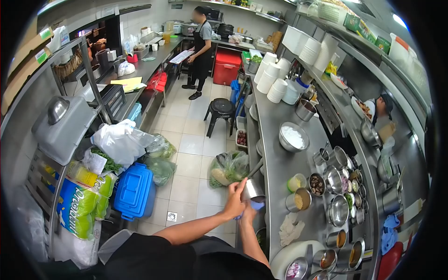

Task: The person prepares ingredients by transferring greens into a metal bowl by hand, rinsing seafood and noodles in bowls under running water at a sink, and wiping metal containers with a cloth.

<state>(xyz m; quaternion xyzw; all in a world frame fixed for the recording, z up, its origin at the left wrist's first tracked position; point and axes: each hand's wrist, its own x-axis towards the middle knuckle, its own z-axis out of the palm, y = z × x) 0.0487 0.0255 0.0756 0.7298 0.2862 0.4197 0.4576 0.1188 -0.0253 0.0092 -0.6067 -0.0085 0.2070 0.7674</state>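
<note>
A small cylindrical steel pot is held tilted at the edge of the steel counter, with a dark handle showing beyond it. My left hand is closed on the pot's side nearest the aisle. Below the pot, my right hand grips a blue cloth that presses against the pot's lower end. Part of the cloth and the right fingertips are hidden. On the counter close by stand a tub of yellowish-green contents and a steel container of pale tan food.
Steel bowls, sauce pots and a bowl of white contents crowd the right counter. Vegetable bags, a black stool and a blue lidded bin stand on the floor. One co-worker stands at the back; another is beyond the right shelf.
</note>
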